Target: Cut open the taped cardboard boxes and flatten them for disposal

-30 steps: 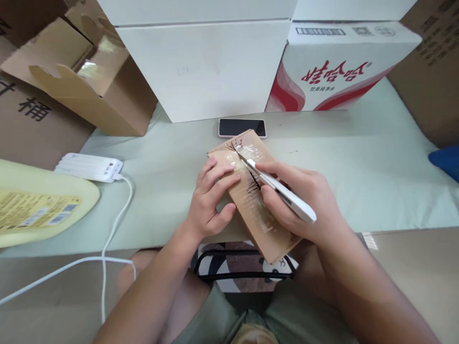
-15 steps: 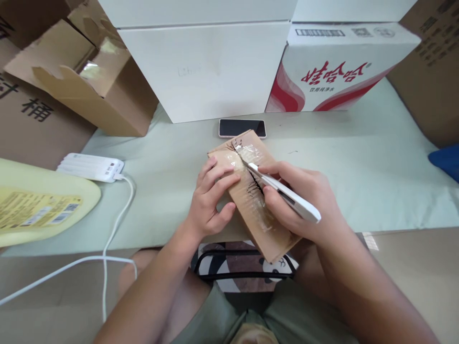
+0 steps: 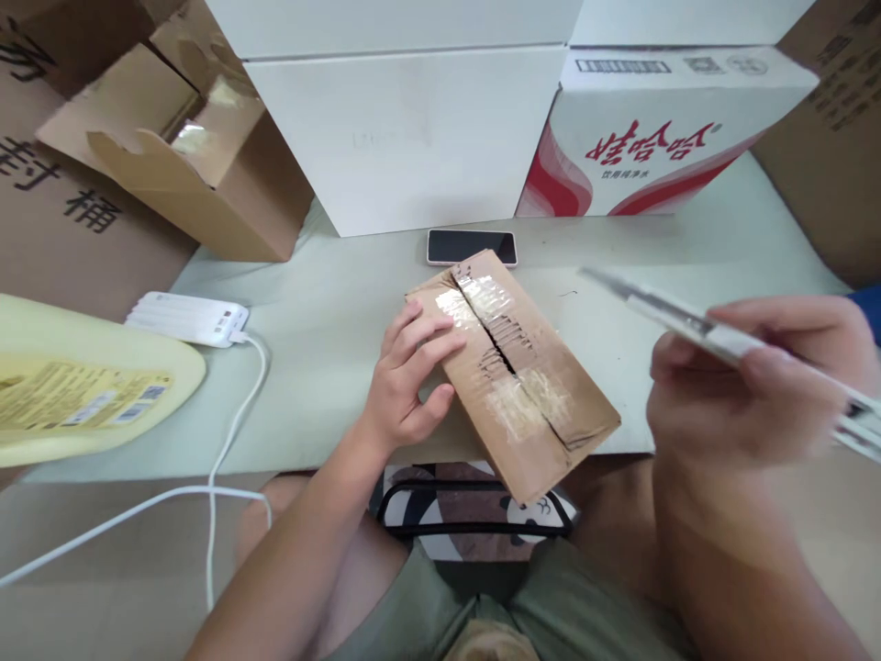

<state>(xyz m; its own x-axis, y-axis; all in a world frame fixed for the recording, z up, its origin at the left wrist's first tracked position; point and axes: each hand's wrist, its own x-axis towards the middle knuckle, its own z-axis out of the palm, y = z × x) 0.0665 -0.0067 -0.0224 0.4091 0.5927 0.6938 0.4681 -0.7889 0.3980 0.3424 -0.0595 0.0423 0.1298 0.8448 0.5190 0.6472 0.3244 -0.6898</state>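
A small brown cardboard box (image 3: 551, 367) lies slanted across the front edge of the table, its near corner jutting past it. Clear tape covers parts of its top, and a dark slit runs along the middle seam. My left hand (image 3: 413, 376) rests on the box's left side with fingers spread over the top and the thumb apart. Off to the right, my right hand (image 3: 750, 386) is closed around a white box cutter (image 3: 730, 341) in the air. Its blade points left, away from the box, and is somewhat blurred.
A phone (image 3: 472, 247) lies just behind the box. White cartons (image 3: 413, 138) and a red-and-white carton (image 3: 661, 138) stand at the back. At left are an open cardboard box (image 3: 240, 193), a white power bank (image 3: 189, 318) with a cable (image 3: 238, 413), and a yellow bottle (image 3: 89, 376).
My right hand has lifted the box cutter off the seam and moved right, uncovering the box's near right part. My left hand has stayed on the box.
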